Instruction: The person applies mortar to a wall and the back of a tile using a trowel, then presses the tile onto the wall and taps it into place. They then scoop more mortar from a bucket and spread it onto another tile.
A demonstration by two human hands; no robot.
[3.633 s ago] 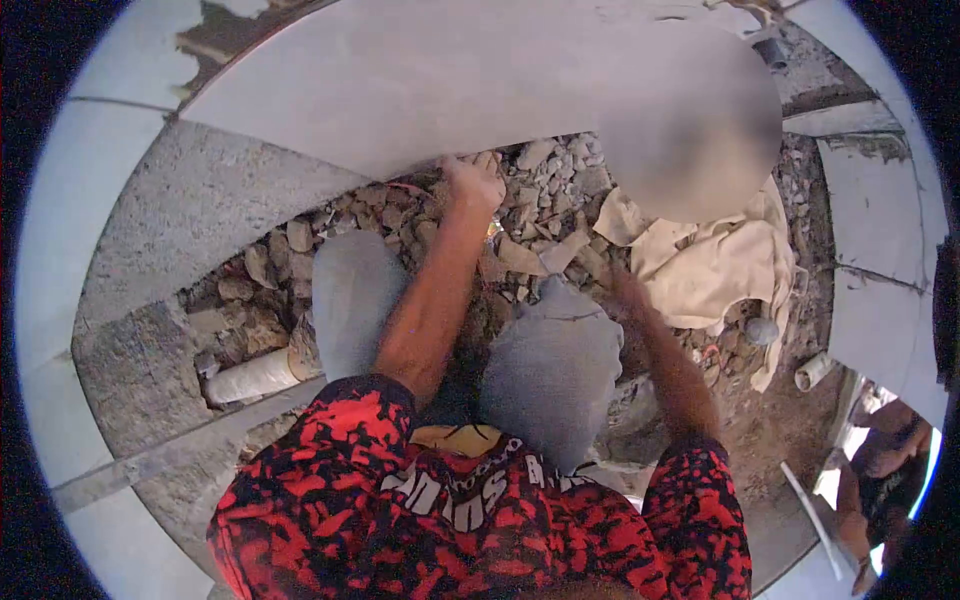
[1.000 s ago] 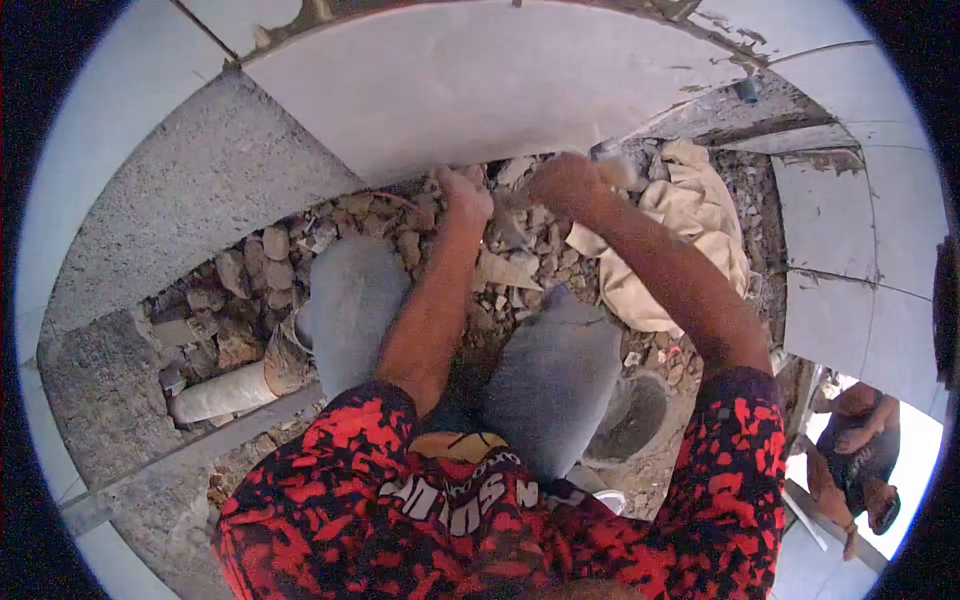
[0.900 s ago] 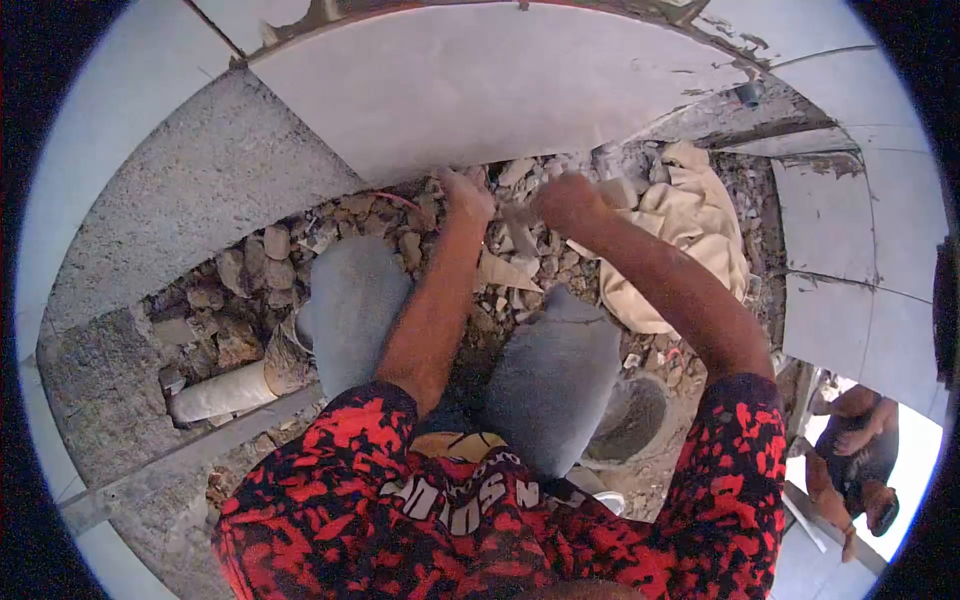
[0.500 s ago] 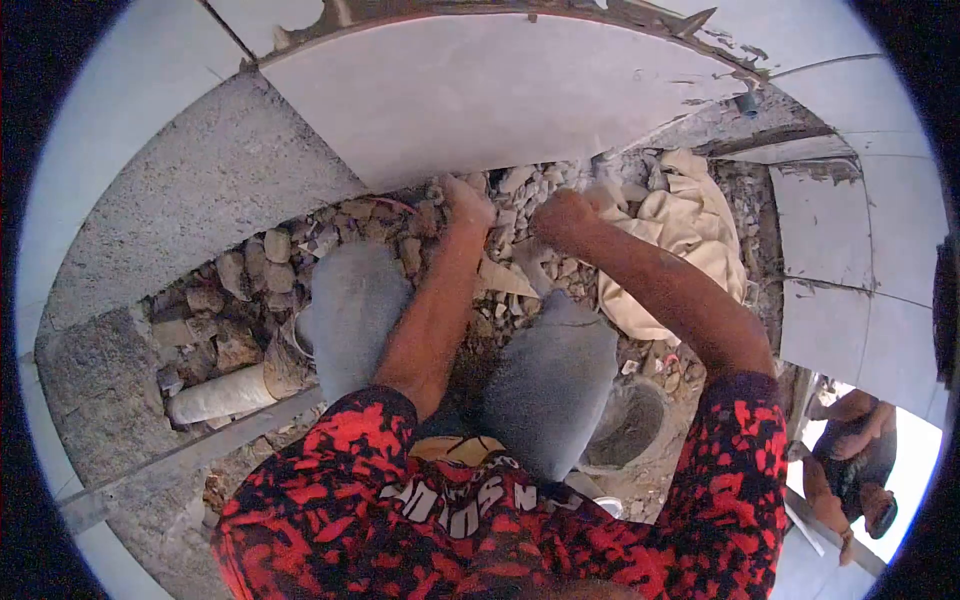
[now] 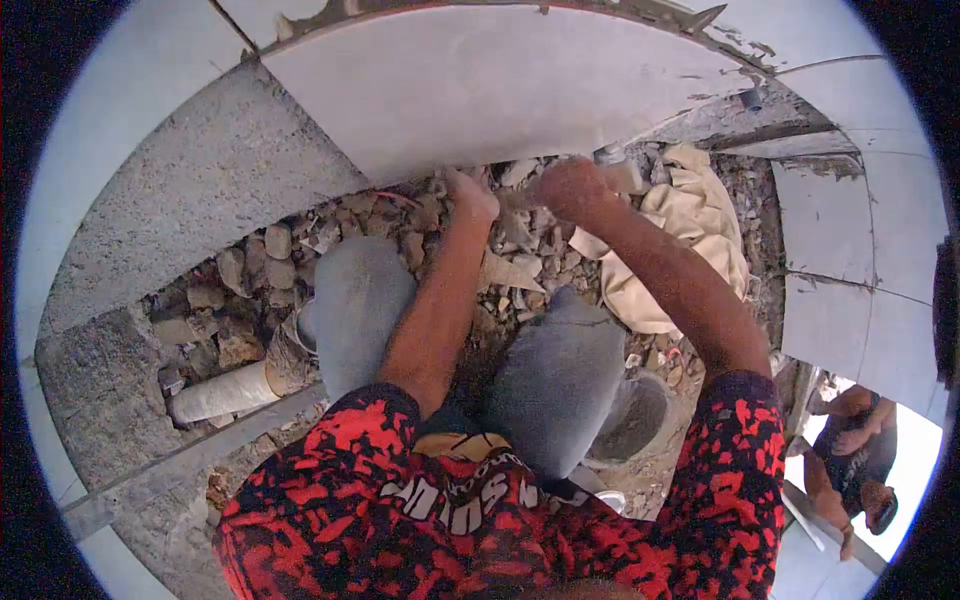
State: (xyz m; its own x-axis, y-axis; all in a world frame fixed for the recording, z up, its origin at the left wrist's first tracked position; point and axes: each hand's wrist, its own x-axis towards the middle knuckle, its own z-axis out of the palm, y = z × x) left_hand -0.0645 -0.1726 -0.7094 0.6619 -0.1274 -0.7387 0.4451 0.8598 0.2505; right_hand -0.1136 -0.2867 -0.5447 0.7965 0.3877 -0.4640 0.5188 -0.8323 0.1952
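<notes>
My left hand (image 5: 472,194) is closed at the lower edge of a large white wall tile (image 5: 480,90). Its fingertips point toward the rubble and anything in them is hidden. To its right, my right hand (image 5: 575,190) is curled into a fist, slightly blurred, just below the same edge. Whatever it grips is not clear; a pale block-like shape (image 5: 625,177) shows beside its knuckles. Broken stones and rubble (image 5: 520,235) lie beneath both hands. A crumpled cream cloth or sack (image 5: 690,230) spreads beside my right forearm.
A round grey bucket (image 5: 635,420) stands by my right knee. A whitish pipe (image 5: 225,393) and a long metal bar (image 5: 190,455) lie at left. Bare rough concrete (image 5: 200,190) borders the tile. Another person (image 5: 855,450) is at the far right, by a bright opening.
My right hand has moved up, closer to the tile's lower edge. My left hand has barely shifted. The tile appears in nearly the same position.
</notes>
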